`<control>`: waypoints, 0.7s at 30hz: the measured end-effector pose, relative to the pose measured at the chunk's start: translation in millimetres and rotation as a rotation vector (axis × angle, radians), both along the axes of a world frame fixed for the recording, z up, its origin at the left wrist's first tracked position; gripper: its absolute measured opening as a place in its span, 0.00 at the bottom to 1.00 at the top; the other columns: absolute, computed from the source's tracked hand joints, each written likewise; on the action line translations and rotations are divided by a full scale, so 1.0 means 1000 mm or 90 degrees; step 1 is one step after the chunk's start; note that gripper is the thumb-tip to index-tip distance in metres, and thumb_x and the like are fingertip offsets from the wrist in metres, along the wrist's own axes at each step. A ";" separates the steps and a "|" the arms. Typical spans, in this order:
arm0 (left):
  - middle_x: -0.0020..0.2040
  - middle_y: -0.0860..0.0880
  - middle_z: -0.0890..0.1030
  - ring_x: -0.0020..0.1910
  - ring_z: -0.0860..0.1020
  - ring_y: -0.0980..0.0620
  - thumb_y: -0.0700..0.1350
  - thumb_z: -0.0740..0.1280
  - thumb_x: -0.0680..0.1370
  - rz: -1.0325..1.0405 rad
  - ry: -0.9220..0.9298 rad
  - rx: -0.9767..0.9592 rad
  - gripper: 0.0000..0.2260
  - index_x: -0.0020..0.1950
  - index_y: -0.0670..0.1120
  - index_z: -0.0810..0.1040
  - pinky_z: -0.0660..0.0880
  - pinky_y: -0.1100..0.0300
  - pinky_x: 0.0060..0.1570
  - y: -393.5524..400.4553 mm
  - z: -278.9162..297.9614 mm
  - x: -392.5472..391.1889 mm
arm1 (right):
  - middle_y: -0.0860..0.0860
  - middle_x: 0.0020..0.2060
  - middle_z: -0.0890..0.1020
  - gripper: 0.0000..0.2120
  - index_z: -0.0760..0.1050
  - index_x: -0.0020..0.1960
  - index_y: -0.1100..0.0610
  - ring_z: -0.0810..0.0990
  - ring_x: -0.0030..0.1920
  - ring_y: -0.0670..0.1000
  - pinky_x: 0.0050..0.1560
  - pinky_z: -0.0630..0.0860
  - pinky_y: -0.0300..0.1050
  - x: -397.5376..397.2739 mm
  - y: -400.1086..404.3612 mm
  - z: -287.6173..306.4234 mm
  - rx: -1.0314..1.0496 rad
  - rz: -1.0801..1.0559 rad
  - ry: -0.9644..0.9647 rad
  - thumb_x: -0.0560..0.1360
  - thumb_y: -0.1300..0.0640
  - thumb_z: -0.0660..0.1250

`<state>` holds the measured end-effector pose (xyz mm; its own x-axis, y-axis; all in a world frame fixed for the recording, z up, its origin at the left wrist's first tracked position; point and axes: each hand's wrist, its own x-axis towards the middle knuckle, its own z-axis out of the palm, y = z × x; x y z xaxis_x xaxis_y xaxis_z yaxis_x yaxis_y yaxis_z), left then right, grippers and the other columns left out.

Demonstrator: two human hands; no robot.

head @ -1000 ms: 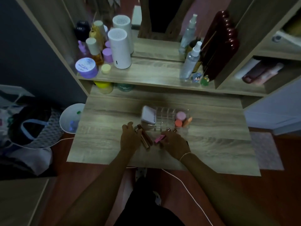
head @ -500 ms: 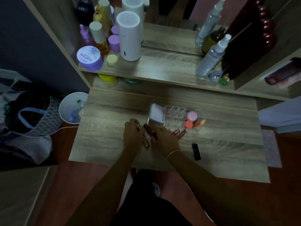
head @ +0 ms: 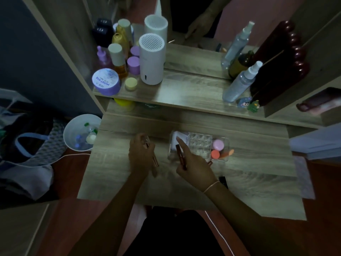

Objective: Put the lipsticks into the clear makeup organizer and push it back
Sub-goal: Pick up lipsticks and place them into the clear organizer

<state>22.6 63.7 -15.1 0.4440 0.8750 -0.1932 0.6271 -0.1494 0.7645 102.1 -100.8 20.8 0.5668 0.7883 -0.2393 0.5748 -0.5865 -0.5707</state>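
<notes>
The clear makeup organizer (head: 200, 143) stands in the middle of the wooden desk (head: 249, 182). It holds a white compact, a pink jar and orange sponges. My right hand (head: 195, 166) hovers at the organizer's front left corner and grips a dark red lipstick (head: 180, 156), tilted up toward the organizer. My left hand (head: 141, 154) is to the left of it and holds rose-gold lipstick tubes (head: 154, 158). A black lipstick (head: 223, 181) lies on the desk beside my right wrist. Another tube end (head: 210, 164) peeks out behind my right hand.
A raised shelf (head: 184, 97) behind the desk carries a white cylinder (head: 151, 60), jars, bottles and spray bottles (head: 239, 83). A mirror stands behind them. A white bin (head: 81, 133) and bags sit on the floor at the left. A white cable hangs off the desk front.
My right hand has lifted the dark red lipstick from the desk toward the organizer's left corner. My left hand has moved left and up with its tubes. The camera has tilted closer.
</notes>
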 end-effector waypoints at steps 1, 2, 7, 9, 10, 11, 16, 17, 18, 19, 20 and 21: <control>0.55 0.41 0.78 0.52 0.77 0.45 0.40 0.68 0.74 -0.010 -0.022 0.013 0.16 0.61 0.42 0.74 0.70 0.56 0.47 0.002 0.007 0.005 | 0.55 0.36 0.81 0.42 0.46 0.75 0.44 0.79 0.34 0.54 0.34 0.73 0.46 0.004 -0.003 0.004 0.012 -0.011 0.003 0.70 0.59 0.66; 0.55 0.41 0.78 0.52 0.77 0.44 0.40 0.68 0.74 -0.026 -0.050 0.027 0.16 0.61 0.42 0.74 0.72 0.55 0.49 0.003 0.015 0.010 | 0.55 0.36 0.81 0.41 0.48 0.76 0.45 0.78 0.34 0.52 0.34 0.72 0.45 0.010 -0.007 0.007 0.029 -0.026 0.005 0.70 0.59 0.66; 0.53 0.45 0.77 0.45 0.75 0.65 0.37 0.67 0.74 -0.101 -0.219 0.088 0.15 0.61 0.43 0.73 0.70 0.76 0.43 -0.003 0.052 0.052 | 0.54 0.45 0.83 0.32 0.59 0.72 0.48 0.82 0.38 0.53 0.40 0.77 0.45 0.039 -0.025 0.017 0.085 -0.118 -0.022 0.71 0.60 0.66; 0.54 0.45 0.76 0.45 0.74 0.64 0.36 0.68 0.75 -0.154 -0.254 0.102 0.16 0.62 0.42 0.73 0.68 0.81 0.45 -0.010 0.061 0.070 | 0.49 0.43 0.80 0.30 0.60 0.70 0.45 0.81 0.37 0.51 0.40 0.76 0.45 0.051 -0.029 0.018 0.098 -0.168 -0.037 0.72 0.61 0.67; 0.54 0.45 0.76 0.47 0.74 0.61 0.36 0.68 0.75 -0.191 -0.264 0.106 0.16 0.62 0.41 0.74 0.68 0.82 0.46 -0.014 0.063 0.078 | 0.49 0.43 0.80 0.30 0.60 0.69 0.44 0.81 0.39 0.50 0.41 0.77 0.46 0.057 -0.029 0.018 0.111 -0.198 -0.031 0.72 0.61 0.67; 0.55 0.45 0.76 0.48 0.74 0.59 0.36 0.68 0.75 -0.229 -0.274 0.109 0.15 0.62 0.40 0.74 0.68 0.82 0.47 -0.018 0.065 0.084 | 0.49 0.46 0.82 0.31 0.60 0.69 0.43 0.82 0.42 0.50 0.44 0.79 0.46 0.062 -0.030 0.018 0.129 -0.231 -0.014 0.72 0.62 0.68; 0.53 0.44 0.76 0.46 0.75 0.56 0.38 0.69 0.75 -0.369 -0.264 0.102 0.13 0.59 0.41 0.74 0.75 0.69 0.47 -0.030 0.057 0.098 | 0.52 0.47 0.85 0.20 0.72 0.61 0.52 0.83 0.48 0.54 0.53 0.79 0.54 0.081 -0.022 0.014 0.176 -0.360 -0.010 0.71 0.59 0.72; 0.52 0.44 0.77 0.45 0.76 0.55 0.38 0.69 0.75 -0.389 -0.257 0.105 0.12 0.58 0.42 0.75 0.75 0.69 0.45 -0.031 0.054 0.098 | 0.53 0.46 0.85 0.16 0.75 0.57 0.53 0.82 0.47 0.54 0.52 0.79 0.55 0.083 -0.020 0.013 0.177 -0.363 -0.029 0.70 0.59 0.72; 0.52 0.44 0.77 0.45 0.76 0.55 0.38 0.69 0.75 -0.408 -0.249 0.109 0.12 0.57 0.42 0.75 0.74 0.70 0.44 -0.032 0.051 0.097 | 0.53 0.44 0.84 0.12 0.77 0.53 0.54 0.82 0.46 0.53 0.51 0.78 0.55 0.083 -0.018 0.011 0.183 -0.360 -0.044 0.70 0.58 0.73; 0.52 0.44 0.77 0.45 0.76 0.55 0.38 0.70 0.74 -0.429 -0.242 0.114 0.12 0.57 0.41 0.75 0.72 0.71 0.44 -0.032 0.048 0.096 | 0.52 0.43 0.84 0.10 0.77 0.50 0.55 0.81 0.45 0.53 0.50 0.78 0.54 0.083 -0.017 0.009 0.191 -0.356 -0.054 0.69 0.58 0.73; 0.52 0.43 0.77 0.46 0.75 0.56 0.38 0.70 0.74 -0.450 -0.234 0.120 0.12 0.57 0.41 0.75 0.72 0.72 0.44 -0.033 0.045 0.095 | 0.52 0.43 0.83 0.09 0.77 0.48 0.56 0.81 0.44 0.52 0.49 0.78 0.53 0.084 -0.015 0.007 0.198 -0.350 -0.059 0.69 0.58 0.74; 0.52 0.43 0.77 0.46 0.75 0.56 0.37 0.69 0.74 -0.470 -0.226 0.126 0.12 0.57 0.41 0.75 0.71 0.72 0.45 -0.034 0.042 0.094 | 0.53 0.42 0.82 0.09 0.77 0.48 0.57 0.80 0.43 0.52 0.48 0.78 0.52 0.084 -0.014 0.004 0.201 -0.344 -0.060 0.69 0.59 0.74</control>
<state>116.9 29.7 26.7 0.9210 0.3388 0.1924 0.0426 -0.5783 0.8147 185.9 -115.2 25.0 0.9119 0.4094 0.0291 0.3014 -0.6197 -0.7247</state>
